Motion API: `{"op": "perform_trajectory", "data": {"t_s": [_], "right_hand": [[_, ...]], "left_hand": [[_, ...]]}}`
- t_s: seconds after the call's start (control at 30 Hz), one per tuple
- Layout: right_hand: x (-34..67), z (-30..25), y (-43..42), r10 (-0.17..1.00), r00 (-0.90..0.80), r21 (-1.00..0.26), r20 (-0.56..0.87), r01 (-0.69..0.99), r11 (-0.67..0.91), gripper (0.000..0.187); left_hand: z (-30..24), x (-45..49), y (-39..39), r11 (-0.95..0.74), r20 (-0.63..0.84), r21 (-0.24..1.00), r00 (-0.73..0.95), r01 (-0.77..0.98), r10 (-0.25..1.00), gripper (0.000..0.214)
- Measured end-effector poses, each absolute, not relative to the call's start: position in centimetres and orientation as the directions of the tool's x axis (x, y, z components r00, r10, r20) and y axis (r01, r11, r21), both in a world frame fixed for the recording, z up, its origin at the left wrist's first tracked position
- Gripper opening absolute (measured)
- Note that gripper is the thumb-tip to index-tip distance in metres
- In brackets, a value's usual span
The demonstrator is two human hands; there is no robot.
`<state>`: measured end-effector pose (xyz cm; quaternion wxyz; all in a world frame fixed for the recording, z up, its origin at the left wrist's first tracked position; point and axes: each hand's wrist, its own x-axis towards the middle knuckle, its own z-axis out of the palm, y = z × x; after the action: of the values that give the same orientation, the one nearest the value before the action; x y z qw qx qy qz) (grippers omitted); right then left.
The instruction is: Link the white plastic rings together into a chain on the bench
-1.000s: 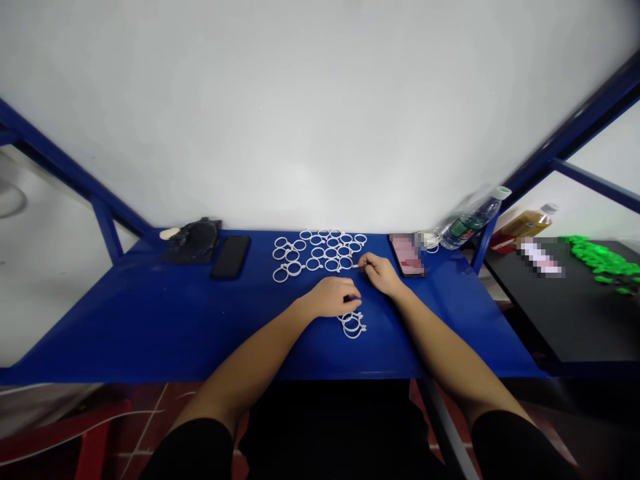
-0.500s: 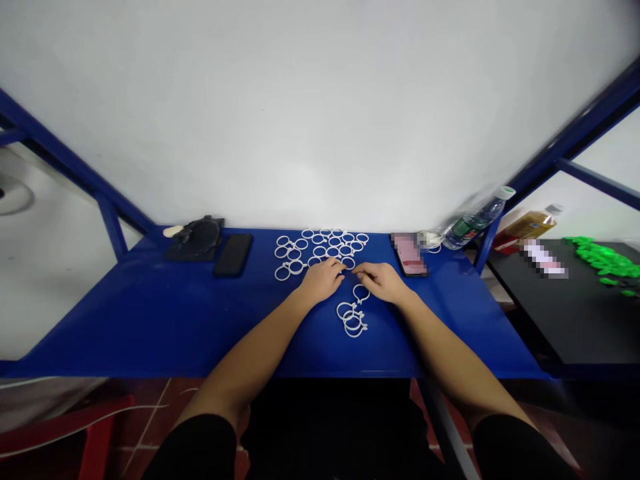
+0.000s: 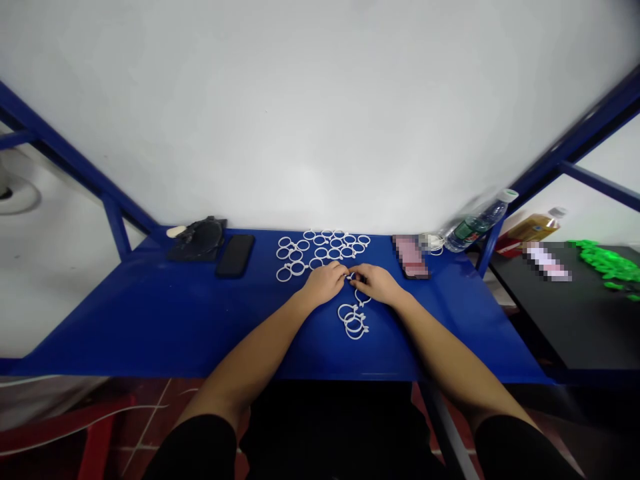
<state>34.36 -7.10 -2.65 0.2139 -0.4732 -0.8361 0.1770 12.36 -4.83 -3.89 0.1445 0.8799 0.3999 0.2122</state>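
My left hand and my right hand meet over the blue table, fingertips almost touching. Between them is a small white plastic ring, pinched from both sides and partly hidden by the fingers. Just under my right hand lies another white ring with a small tab. Nearer to me, several tabbed white rings overlap in a little cluster. Beyond my hands a loose group of white rings is spread flat towards the wall.
To the left lie a black phone and a dark crumpled item. On the right are a phone with a lit screen, a white cable and a clear bottle. Green pieces cover part of a black side table.
My right hand has moved slightly left to meet my left hand. A ring that lay by the fingertips is now held between them, closer to me.
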Motion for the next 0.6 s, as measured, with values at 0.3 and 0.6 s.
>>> {"op": "perform_trajectory", "data": {"t_s": [0.3, 0.6], "right_hand": [[34.85, -2.39, -7.14, 0.897, -0.404, -0.403, 0.179, 0.802, 0.441, 0.021], [35.01, -2.91, -7.09, 0.938, -0.240, -0.669, 0.251, 0.657, 0.347, 0.014]], "left_hand": [[-3.67, 12.59, -4.75, -0.674, 0.500, 0.619, 0.459, 0.404, 0.734, 0.025], [-3.87, 12.65, -4.73, -0.746, 0.591, 0.563, 0.457, 0.357, 0.665, 0.024]]}}
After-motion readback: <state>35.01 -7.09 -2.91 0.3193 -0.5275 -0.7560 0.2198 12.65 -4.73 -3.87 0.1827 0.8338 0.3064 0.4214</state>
